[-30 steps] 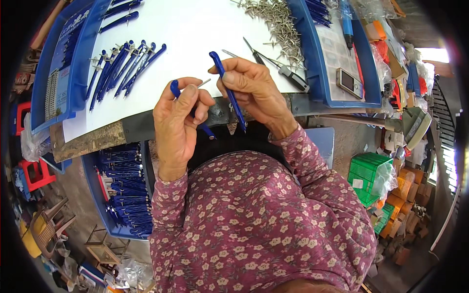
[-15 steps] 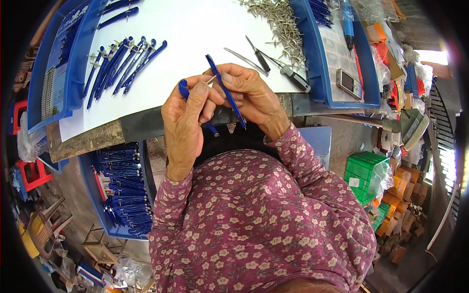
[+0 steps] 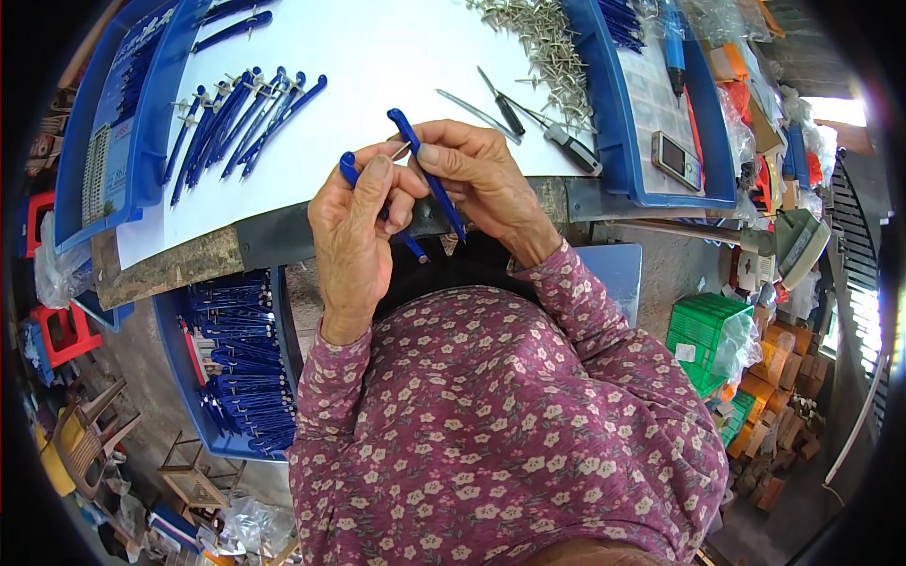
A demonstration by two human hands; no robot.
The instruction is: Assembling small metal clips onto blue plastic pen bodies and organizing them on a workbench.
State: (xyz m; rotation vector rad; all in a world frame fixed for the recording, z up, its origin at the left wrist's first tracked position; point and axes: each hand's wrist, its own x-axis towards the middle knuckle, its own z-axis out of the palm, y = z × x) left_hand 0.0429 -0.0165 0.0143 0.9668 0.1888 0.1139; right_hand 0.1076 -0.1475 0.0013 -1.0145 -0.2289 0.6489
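Observation:
My left hand is closed on a slim blue plastic piece with a rounded, hooked end; its other end sticks out below the fingers. My right hand pinches a second long blue piece, held tilted, its hooked end up. A thin silvery metal pin spans the gap between the two pieces near the fingertips. How far it sits in either piece is hidden. Both hands meet above the front edge of the white-topped table. Beyond my left hand lies a row of blue pieces fitted with metal pins.
A pile of small metal pins lies at the far right, by screwdrivers and a blue tray holding a phone. Another blue tray stands left. Below the table edge, a bin is full of blue pieces.
The blue piece in my right hand has turned slightly, its hooked end shifting left and its lower tip rising a little. Both hands keep their hold, nearly in place.

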